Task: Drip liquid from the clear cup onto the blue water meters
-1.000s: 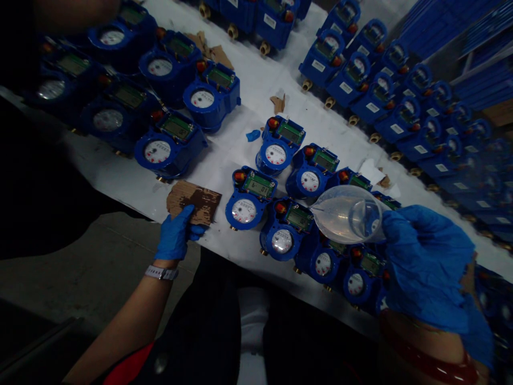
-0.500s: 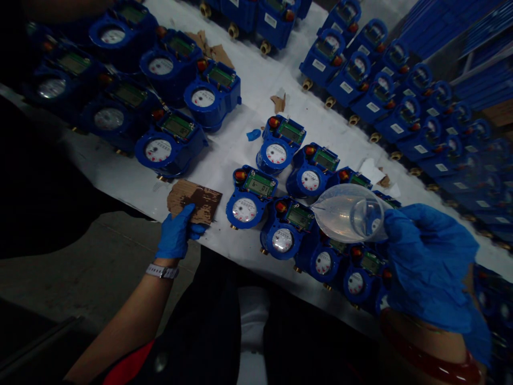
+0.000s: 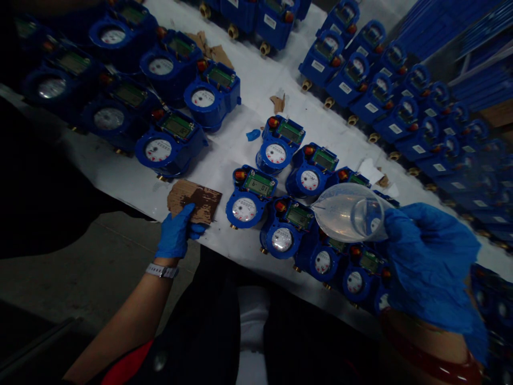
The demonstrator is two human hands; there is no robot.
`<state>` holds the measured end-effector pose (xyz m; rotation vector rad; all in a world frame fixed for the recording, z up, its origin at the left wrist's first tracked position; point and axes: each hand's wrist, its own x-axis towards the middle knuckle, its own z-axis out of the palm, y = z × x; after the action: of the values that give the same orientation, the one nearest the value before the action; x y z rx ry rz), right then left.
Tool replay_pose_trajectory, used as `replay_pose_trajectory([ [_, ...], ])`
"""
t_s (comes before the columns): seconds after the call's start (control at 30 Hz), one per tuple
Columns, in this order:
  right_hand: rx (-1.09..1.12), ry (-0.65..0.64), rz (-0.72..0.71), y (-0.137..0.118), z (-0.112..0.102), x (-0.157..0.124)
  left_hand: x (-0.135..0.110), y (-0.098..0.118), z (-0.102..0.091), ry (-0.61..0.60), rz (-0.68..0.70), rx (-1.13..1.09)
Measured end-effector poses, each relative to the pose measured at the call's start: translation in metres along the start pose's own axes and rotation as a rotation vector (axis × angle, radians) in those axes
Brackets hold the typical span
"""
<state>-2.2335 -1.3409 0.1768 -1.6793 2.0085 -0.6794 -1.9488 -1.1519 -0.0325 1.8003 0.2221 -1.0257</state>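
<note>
My right hand (image 3: 430,262), in a blue glove, grips a clear plastic cup (image 3: 340,214) tilted on its side, its spout pointing left. Clear liquid seems to lie in the cup, and its lip is over a blue water meter (image 3: 276,239) with an open top, a round dial and a green circuit board. My left hand (image 3: 178,232), also gloved, pinches a torn piece of brown cardboard (image 3: 180,195) that has a dark wet-looking patch. Just right of the cardboard stands another meter (image 3: 243,209) with a lit display.
More open meters (image 3: 202,98) stand in a group at upper left. Rows of meters (image 3: 371,101) fill the far right side. Cardboard scraps (image 3: 278,102), a blue scrap (image 3: 253,135) and white paper pieces (image 3: 371,171) lie on the white table cover (image 3: 236,147).
Hardly anything differs. Both hands, the cup and the cardboard keep their places, with only a slight shift at the right side of the view.
</note>
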Motion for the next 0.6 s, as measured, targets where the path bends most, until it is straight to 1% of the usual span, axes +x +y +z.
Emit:
replay_pose_trajectory([
  [0.13,-0.005,0.007,-0.029,-0.0016,0.0004,-0.0009,-0.0005,0.0013,0.0001,-0.012,-0.009,-0.005],
  [0.3,-0.038,0.013,-0.023,-0.0019,0.0000,-0.0008,-0.0002,0.0012,-0.0008,-0.025,-0.006,-0.015],
  [0.6,-0.058,0.008,-0.105,0.0061,-0.0023,0.0012,-0.0012,0.0021,-0.0007,-0.027,-0.011,-0.018],
])
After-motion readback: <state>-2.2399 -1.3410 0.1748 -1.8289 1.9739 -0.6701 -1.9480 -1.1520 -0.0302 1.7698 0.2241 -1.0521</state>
